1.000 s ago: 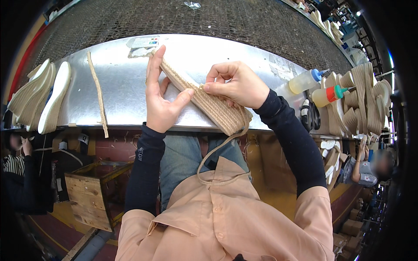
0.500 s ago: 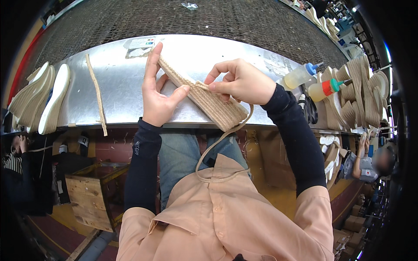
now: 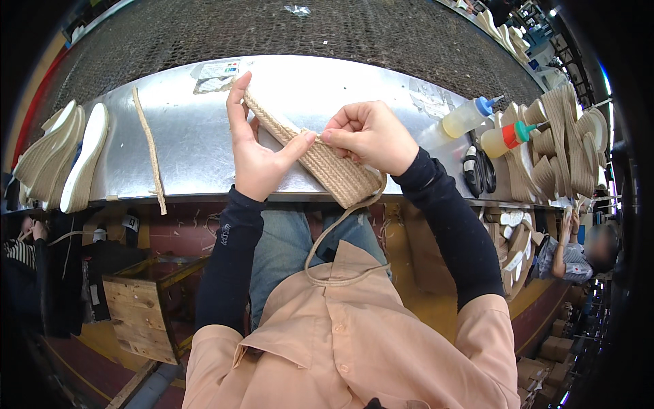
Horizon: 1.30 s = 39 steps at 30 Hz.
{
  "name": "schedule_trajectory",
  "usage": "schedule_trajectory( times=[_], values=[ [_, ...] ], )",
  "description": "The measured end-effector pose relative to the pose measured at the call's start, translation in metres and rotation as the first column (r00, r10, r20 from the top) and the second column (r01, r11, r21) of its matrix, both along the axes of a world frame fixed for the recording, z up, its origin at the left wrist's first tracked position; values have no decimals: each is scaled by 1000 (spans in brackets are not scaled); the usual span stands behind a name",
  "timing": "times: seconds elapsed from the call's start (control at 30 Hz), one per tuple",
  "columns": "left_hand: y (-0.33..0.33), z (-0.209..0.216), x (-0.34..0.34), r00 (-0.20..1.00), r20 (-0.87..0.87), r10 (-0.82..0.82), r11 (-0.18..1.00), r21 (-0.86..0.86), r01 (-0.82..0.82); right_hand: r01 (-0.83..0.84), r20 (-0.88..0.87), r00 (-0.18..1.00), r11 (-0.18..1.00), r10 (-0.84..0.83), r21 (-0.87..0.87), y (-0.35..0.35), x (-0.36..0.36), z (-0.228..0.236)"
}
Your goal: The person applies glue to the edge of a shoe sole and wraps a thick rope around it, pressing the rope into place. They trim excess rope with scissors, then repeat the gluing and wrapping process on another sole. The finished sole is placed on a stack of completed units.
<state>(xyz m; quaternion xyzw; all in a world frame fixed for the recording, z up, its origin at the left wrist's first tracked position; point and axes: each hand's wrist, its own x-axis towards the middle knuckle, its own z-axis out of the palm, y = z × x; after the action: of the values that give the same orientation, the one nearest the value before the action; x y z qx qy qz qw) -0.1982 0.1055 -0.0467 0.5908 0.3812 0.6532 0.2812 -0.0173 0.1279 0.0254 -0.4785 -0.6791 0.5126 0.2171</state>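
Note:
A woven-rope wedge sole [image 3: 337, 176] is held at a slant over the front edge of the metal table. My left hand [image 3: 262, 157] grips its upper part, with the index finger stretched along the far end and the thumb pressed on the near edge. Close to that thumb, my right hand [image 3: 378, 136] pinches a braided jute cord [image 3: 315, 252] against the sole's upper rim. The cord's loose length passes round the thick heel end, then hangs down over my lap and shirt. My right fingertips partly cover the pinched spot.
A cut braid strip [image 3: 149, 143] and several wedge soles [image 3: 48, 163] lie to the left. Two squeeze bottles, blue-capped [image 3: 460, 121] and green-capped [image 3: 501, 141], a black-handled tool [image 3: 481, 170] and stacked wedges [image 3: 569, 153] are at right. Beyond the table [image 3: 197, 157] runs a mesh belt [image 3: 306, 34].
My right hand has shifted left and its fingers have drawn together, nearer my left thumb. My left hand has moved slightly right, its thumb further up the sole's rim. The sole has moved little.

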Motion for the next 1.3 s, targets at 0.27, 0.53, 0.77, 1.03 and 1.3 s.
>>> schedule_trajectory(
  times=[0.27,0.53,0.77,1.03,1.3],
  values=[
    [1,1,8,998,56,-4,999,-54,7,-89,216,976,958,30,271,1,-6,-6],
    [1,0,7,1000,7,7,999,-41,-7,-68,206,975,995,81,-71,-1,13,21],
    [1,0,9,1000,-9,24,999,-49,-24,21,141,990,996,-10,-82,-5,13,9],
    [1,-4,8,1000,-5,19,999,-49,-19,-22,148,989,999,26,-26,-8,12,7],
    [7,4,10,982,-150,118,992,-18,-122,-32,280,960,997,11,69,-5,8,12]
  ],
)
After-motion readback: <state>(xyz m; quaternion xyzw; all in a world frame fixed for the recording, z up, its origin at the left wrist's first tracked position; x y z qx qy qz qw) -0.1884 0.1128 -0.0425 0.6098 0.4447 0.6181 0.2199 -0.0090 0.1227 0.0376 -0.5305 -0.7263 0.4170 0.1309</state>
